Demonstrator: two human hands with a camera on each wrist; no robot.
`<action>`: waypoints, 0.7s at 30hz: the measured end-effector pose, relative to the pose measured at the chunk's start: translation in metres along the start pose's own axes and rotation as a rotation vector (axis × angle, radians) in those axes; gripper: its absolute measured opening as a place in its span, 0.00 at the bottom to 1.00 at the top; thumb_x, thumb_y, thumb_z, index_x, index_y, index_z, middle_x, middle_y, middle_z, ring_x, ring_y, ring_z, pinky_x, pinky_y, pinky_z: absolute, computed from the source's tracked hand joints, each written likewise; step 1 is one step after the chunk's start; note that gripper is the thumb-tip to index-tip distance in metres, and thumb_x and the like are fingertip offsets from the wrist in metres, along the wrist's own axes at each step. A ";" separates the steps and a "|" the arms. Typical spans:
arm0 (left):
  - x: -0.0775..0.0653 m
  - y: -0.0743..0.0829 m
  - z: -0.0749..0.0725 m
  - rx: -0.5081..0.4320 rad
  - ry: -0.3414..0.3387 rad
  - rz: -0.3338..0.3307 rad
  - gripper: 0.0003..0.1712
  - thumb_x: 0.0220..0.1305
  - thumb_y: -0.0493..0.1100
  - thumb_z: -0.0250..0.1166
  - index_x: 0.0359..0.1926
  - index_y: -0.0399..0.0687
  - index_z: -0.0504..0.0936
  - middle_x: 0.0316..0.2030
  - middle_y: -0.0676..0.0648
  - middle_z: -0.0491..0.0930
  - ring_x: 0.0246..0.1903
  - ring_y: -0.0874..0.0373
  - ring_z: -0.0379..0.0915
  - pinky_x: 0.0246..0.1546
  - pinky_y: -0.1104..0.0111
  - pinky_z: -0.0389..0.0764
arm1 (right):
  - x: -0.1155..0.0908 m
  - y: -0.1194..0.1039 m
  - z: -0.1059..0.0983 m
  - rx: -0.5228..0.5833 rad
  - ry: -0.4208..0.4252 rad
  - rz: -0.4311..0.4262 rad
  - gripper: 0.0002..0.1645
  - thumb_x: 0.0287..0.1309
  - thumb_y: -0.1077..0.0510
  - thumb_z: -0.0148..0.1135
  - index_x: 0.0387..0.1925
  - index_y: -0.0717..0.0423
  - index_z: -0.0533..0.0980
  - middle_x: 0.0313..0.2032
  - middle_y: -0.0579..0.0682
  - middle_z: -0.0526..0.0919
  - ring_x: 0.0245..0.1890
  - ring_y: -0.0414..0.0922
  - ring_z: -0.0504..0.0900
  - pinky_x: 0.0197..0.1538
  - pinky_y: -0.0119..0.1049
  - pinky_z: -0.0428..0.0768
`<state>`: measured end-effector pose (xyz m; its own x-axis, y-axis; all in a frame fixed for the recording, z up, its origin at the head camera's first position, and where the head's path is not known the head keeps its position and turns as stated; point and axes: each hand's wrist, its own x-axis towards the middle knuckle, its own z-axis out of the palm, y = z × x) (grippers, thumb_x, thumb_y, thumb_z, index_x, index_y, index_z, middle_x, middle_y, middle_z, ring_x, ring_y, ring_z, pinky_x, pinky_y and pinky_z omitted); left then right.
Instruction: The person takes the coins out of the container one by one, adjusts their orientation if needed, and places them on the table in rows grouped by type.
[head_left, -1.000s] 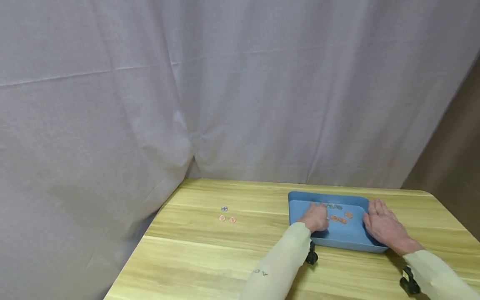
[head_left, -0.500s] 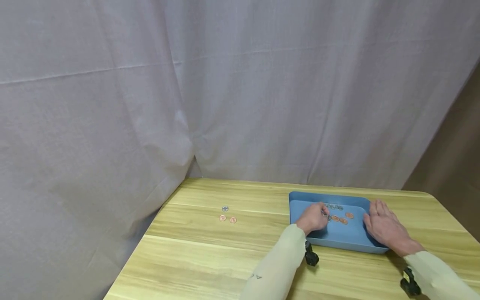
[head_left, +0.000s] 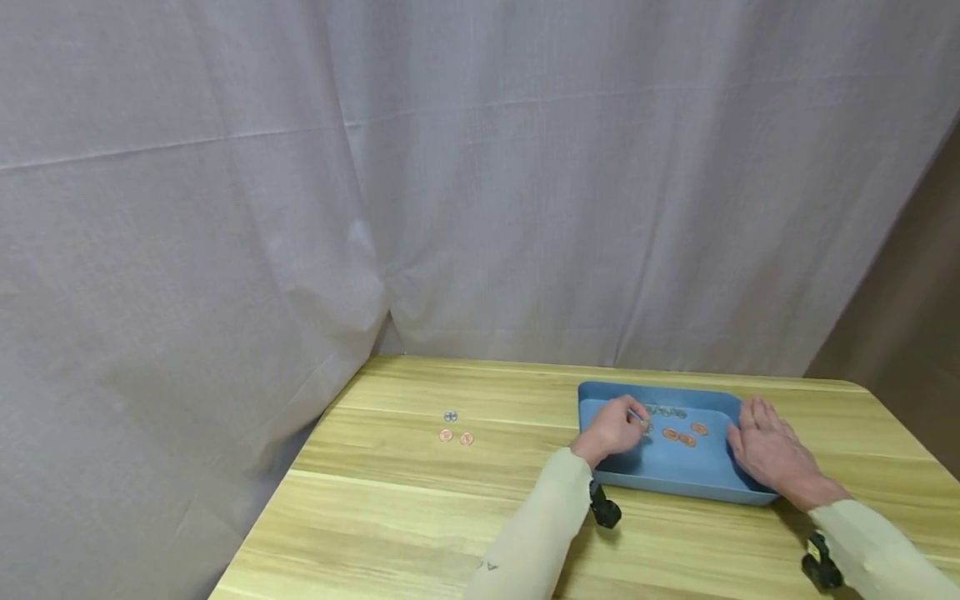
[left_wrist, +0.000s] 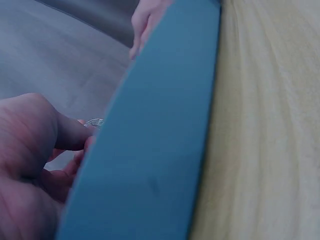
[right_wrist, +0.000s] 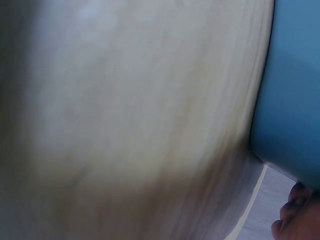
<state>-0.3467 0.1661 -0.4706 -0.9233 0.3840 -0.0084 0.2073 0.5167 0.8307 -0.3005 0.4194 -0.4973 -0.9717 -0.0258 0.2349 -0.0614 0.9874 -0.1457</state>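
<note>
"One silver coin (left_wrist: 94, 122) at least is sitting in the grip of the left hand (head_left: 613, 426); whether a second one is hiding there, I cannot tell. How is it lying?"

"Thumb and fingers are pinching it, and it is showing at their tips, on the right side of the hand. Being round, it is offering no long axis. It is staying within the outline of the blue tray (head_left: 678, 483), in the left part; whether it is touching the tray's floor, the views are not showing."

"Which relation is counting most?"

"In my judgement, the tray's left wall: it is standing between the pinched coin and three loose coins (head_left: 446, 435), one silver and two copper, which are lying to the left on the bench (head_left: 360, 517). The left hand is clearly being the nearer one to them."

"And the right hand (head_left: 772, 450)?"

"It is resting with straight fingers along the tray's right side, pinching nothing. Between the hands, three copper coins (head_left: 687, 440) are lying in the tray; a short row of silver coins (head_left: 664, 412) is lying nearer the far wall."

"What is differing from half a second ago?"

"The left hand is now standing more to the left, and a gap is opening between its tips and the copper coins. The right hand and the loose coins are looking the same."
</note>
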 end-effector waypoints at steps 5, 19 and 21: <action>-0.006 0.004 -0.016 0.028 0.023 0.044 0.05 0.69 0.39 0.58 0.37 0.57 0.76 0.20 0.54 0.69 0.14 0.61 0.55 0.18 0.69 0.62 | 0.000 0.000 -0.001 0.002 -0.020 -0.005 0.40 0.75 0.51 0.39 0.67 0.84 0.45 0.68 0.83 0.46 0.70 0.74 0.45 0.70 0.67 0.46; -0.016 -0.001 -0.061 0.044 0.084 0.136 0.03 0.68 0.38 0.60 0.39 0.52 0.76 0.26 0.57 0.70 0.22 0.66 0.63 0.24 0.75 0.65 | 0.001 0.002 0.001 -0.022 -0.027 -0.006 0.40 0.76 0.49 0.37 0.67 0.84 0.46 0.67 0.83 0.46 0.70 0.74 0.45 0.70 0.67 0.47; -0.018 -0.003 -0.067 0.011 0.066 0.143 0.04 0.67 0.38 0.61 0.38 0.52 0.76 0.25 0.57 0.70 0.22 0.67 0.64 0.23 0.75 0.66 | 0.001 0.001 0.001 -0.023 -0.032 0.000 0.40 0.76 0.49 0.37 0.67 0.84 0.45 0.67 0.83 0.45 0.70 0.74 0.44 0.70 0.67 0.47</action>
<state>-0.3524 0.1065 -0.4360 -0.9033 0.4035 0.1459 0.3411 0.4691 0.8146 -0.3016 0.4203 -0.4978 -0.9785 -0.0308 0.2040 -0.0570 0.9907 -0.1238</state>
